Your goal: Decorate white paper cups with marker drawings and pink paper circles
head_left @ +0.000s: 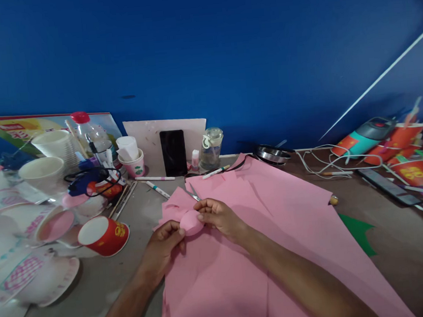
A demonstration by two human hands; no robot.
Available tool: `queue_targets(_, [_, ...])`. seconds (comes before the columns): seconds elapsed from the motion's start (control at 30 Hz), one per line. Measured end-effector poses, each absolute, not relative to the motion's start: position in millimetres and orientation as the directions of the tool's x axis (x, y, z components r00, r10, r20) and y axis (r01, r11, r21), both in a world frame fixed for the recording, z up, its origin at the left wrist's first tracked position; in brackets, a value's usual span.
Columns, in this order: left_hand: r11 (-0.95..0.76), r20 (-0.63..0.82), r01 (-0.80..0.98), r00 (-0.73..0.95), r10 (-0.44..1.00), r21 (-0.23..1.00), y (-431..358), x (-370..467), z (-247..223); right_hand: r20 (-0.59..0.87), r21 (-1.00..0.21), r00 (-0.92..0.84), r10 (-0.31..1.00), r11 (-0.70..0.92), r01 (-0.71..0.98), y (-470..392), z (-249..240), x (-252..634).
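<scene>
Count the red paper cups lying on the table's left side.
1: a red paper cup on its side, left of the left hand, beside white cups. More may be hidden in that pile.

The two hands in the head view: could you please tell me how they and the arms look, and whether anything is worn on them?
Both the left hand and the right hand are bare, with no gloves. No rings, watch or bracelet show. The forearms are uncovered as far as the picture's lower edge, with no sleeve in sight.
</scene>
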State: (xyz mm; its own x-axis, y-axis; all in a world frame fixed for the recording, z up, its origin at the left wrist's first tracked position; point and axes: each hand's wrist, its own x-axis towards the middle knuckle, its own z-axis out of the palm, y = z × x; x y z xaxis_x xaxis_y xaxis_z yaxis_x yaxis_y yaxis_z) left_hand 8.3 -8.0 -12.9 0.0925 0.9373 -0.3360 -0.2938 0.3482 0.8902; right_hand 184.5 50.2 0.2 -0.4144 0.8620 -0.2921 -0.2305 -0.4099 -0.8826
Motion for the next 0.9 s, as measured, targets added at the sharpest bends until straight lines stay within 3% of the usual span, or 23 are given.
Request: queue_targets(0.9, [0.332,-0.325,-0.173,0.072,0.943,0.927,-9.3,10.2,-5.2,-0.258,-0.903,-0.499,0.827,-0.390,-0.179,51.5,-3.4,183.3])
